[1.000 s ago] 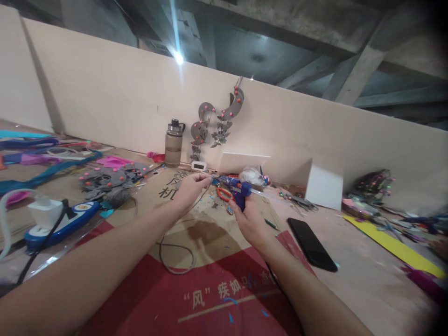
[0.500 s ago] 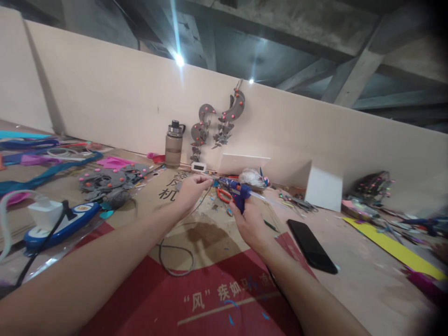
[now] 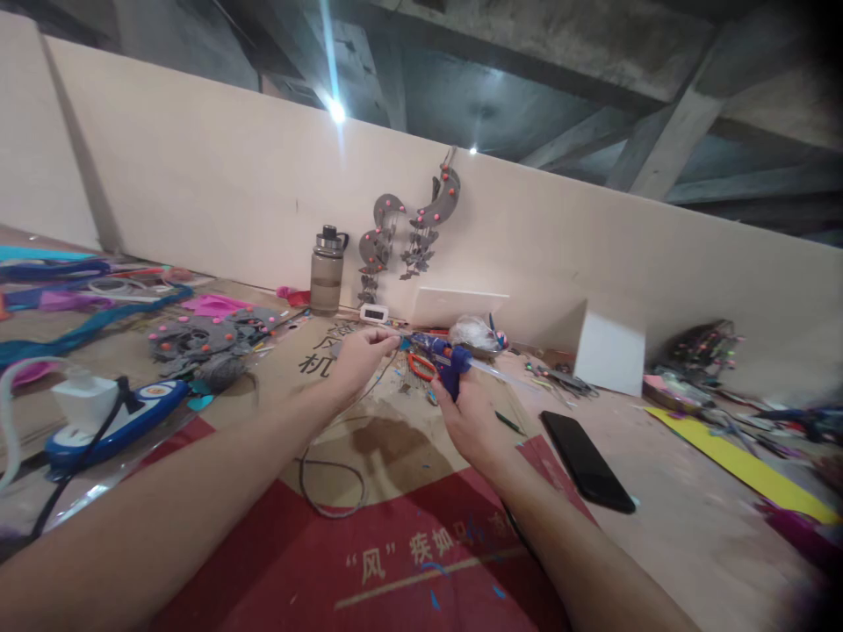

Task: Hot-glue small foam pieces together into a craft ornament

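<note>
Glue gun, blue, is being gripped above the cardboard-covered table by the right hand, fingers wrapped closed around its handle, while the left hand is pinching something too small to make out at its nozzle, near orange scissors and a black phone.

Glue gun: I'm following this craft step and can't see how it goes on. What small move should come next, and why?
Probably squeeze the trigger gently. The right hand grips the blue glue gun by its handle, its nozzle pointing at the left hand, whose fingertips pinch something small right at the tip; what it is, I cannot tell. Both are lined up, so a small dab seems due.
</note>
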The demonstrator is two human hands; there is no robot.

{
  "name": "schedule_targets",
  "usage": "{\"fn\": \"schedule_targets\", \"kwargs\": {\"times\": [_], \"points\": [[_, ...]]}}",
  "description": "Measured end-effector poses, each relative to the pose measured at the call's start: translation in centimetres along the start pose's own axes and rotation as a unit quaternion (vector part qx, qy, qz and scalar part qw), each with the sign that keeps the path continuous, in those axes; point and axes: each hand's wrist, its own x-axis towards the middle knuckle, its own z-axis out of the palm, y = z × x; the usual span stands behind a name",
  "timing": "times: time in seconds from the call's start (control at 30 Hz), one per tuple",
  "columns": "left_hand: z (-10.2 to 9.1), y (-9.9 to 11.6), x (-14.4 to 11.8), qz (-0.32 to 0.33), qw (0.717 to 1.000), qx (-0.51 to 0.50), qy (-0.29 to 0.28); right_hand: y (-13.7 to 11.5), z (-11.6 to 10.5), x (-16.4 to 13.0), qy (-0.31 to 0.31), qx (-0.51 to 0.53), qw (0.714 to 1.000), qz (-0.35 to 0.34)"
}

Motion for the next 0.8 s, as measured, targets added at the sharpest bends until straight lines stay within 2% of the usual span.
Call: {"fn": "schedule_targets", "kwargs": {"times": [0.17, 0.37, 0.5, 0.63, 0.8], "points": [[-0.1, -0.5, 0.2, 0.008, 1.000, -0.002, 0.008, 0.1, 0.1, 0.0, 0.004, 0.006, 1.000, -0.009], [0.1, 0.0, 0.0, -0.003, 1.000, -0.010, -0.006, -0.2, -0.1, 0.0, -0.011, 0.018, 1.000, 0.006], [0.0, 0.0, 0.0, 0.000, 1.000, -0.007, -0.007, -0.2, 0.0, 0.0, 0.000, 0.030, 1.000, 0.009], [-0.3, -0.1, 0.4, -0.005, 0.999, -0.021, 0.025, 0.1, -0.1, 0.3, -0.005, 0.114, 0.988, 0.103], [-0.8, 0.2, 0.7, 0.000, 0.998, -0.001, 0.058, 1.2, -1.2, 1.2, -0.072, 0.251, 0.931, 0.256]]}}
